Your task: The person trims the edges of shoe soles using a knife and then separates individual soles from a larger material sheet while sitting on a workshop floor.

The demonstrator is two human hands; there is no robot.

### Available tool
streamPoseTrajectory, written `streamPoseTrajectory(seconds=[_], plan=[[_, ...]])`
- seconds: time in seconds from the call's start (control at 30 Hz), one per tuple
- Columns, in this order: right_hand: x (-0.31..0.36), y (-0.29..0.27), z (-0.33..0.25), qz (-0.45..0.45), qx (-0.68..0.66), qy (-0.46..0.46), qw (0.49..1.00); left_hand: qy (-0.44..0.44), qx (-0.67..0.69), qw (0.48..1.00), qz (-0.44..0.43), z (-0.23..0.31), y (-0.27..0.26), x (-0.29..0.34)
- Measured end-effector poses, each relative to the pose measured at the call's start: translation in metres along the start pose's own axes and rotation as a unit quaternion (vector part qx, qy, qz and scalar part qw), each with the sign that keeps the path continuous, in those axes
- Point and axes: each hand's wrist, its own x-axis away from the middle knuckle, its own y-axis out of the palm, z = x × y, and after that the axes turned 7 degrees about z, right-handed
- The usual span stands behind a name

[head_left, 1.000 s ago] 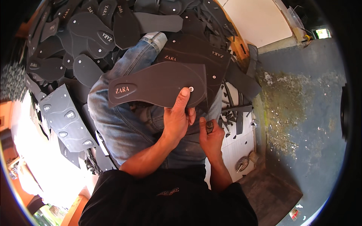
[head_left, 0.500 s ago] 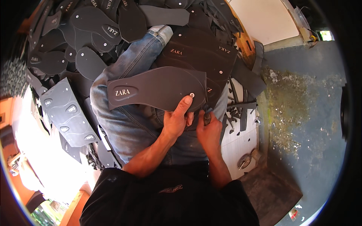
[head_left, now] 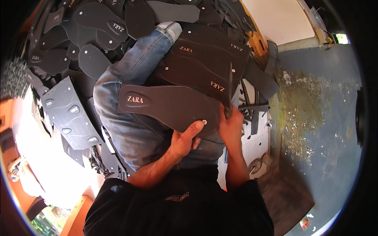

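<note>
Across my lap, my left hand [head_left: 184, 141] pinches a dark grey sandal sole [head_left: 169, 107] at its wider end. The thumb lies on top beside a small round white mark, and the fingers are beneath. A raised oval with pale lettering marks the sole's narrower end. Just right of the sole, my right hand [head_left: 231, 125] is closed round the handle of a knife [head_left: 230, 88]. Its thin dark blade points up and away, apart from the sole. Behind both hands, a dark sheet [head_left: 201, 74] printed with sole outlines lies on my legs.
Cut soles [head_left: 94, 61] are heaped at the far left. A grey sheet of sole shapes [head_left: 69, 114] lies left of my knee. Dark offcuts [head_left: 254, 118] are scattered on the pale floor at right. A white board [head_left: 277, 21] stands at far right, beyond a stained blue-grey floor [head_left: 327, 106].
The sole has come nearer and tilted, its wider end swinging toward me. My right hand has moved right and raised the knife blade away from the sole's edge.
</note>
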Motion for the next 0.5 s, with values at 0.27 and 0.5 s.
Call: streamPoseTrajectory(seconds=[0.27,0.5], plan=[[0.080,-0.038,0.040,-0.081,0.095,0.061,0.990,0.007,0.018,0.999,-0.030,-0.004,0.002,-0.002],[0.067,-0.030,0.032,-0.132,0.113,0.005,0.985,-0.018,-0.036,0.999,-0.009,-0.007,-0.016,0.012]])
